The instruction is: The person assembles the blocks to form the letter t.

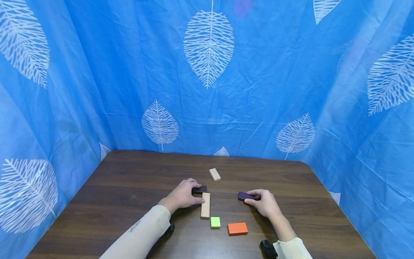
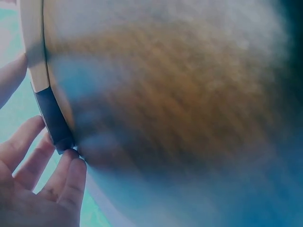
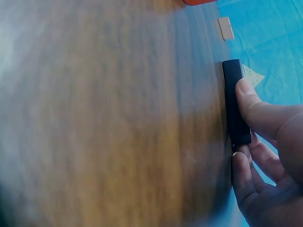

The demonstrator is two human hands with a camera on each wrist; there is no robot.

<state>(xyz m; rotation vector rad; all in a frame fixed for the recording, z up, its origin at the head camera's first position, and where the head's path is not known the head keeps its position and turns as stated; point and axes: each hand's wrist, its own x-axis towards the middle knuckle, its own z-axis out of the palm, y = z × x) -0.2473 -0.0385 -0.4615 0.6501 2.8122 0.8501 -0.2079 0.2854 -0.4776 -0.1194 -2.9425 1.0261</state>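
My left hand (image 1: 182, 194) bends around the outer end of a dark block (image 1: 201, 189), fingers at its far side and end. Its thumb touches the left side of a long pale wooden block (image 1: 205, 205). In the left wrist view the dark block (image 2: 53, 116) meets the end of the pale block (image 2: 35, 47). To the right, my right hand (image 1: 266, 203) holds a dark purple block (image 1: 246, 196) lying lengthwise, the thumb on its near side. The right wrist view has this block (image 3: 233, 101) close to the tabletop, fingers around its end.
Nearer me are a lime green square block (image 1: 215, 222) and an orange rectangular block (image 1: 237, 228). A short pale block (image 1: 215, 175) lies farther back. All are on a dark wood-grain table (image 1: 129, 169), with a blue leaf-print curtain (image 1: 258, 72) around its back and sides.
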